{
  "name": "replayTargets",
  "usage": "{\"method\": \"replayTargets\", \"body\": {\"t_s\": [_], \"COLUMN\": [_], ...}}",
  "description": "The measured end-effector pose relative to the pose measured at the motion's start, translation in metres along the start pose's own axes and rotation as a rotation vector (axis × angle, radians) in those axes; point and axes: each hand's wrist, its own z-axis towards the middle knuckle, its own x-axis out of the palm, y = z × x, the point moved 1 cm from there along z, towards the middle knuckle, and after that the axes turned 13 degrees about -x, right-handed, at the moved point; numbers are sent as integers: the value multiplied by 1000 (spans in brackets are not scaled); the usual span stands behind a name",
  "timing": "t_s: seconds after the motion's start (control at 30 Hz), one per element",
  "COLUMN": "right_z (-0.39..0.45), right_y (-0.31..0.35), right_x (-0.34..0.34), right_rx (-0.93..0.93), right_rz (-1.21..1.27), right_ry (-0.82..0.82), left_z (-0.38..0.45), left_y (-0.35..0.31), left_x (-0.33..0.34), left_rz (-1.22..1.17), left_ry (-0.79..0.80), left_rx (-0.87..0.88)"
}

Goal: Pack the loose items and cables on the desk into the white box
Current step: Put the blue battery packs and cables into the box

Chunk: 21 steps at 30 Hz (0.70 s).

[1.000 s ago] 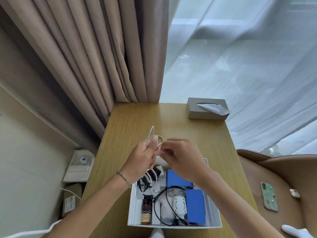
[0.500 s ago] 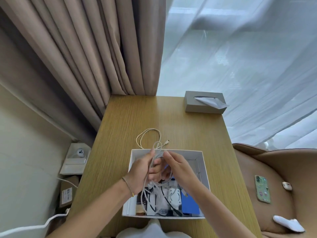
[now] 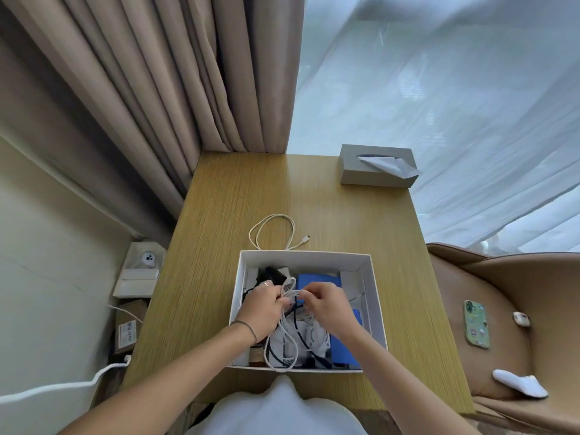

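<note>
Both hands, left hand (image 3: 262,304) and right hand (image 3: 326,304), pinch the cable (image 3: 284,343) over the box (image 3: 306,255); lower loops flat, keep tail from snagging gear below.

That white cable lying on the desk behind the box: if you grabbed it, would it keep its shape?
Probably not. The white cable lies in loose, thin loops, so it would likely droop and uncoil. It looks light, and its free plug end would probably dangle.

Wooden desk (image 3: 219,246) bearing white box (image 3: 301,256), loose white cable (image 3: 276,232) just behind it, grey tissue box (image 3: 354,171).
</note>
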Motion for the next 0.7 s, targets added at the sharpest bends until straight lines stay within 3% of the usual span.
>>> {"method": "replayTargets", "body": {"t_s": [0.17, 0.27, 0.53, 0.7], "right_z": [0, 0, 25, 66], "right_y": [-7, -5, 36, 56], "right_x": [5, 3, -26, -44], "right_rx": [-77, -124, -248, -181], "right_rz": [-393, -471, -345, -238], "right_ry": [85, 43, -219, -215], "left_z": [-3, -4, 13, 56], "left_y": [2, 0, -5, 2], "left_x": [8, 9, -53, -93], "left_rz": [471, 612, 319, 217], "left_ry": [-81, -102, -357, -312], "left_rx": [52, 72, 261, 191]}}
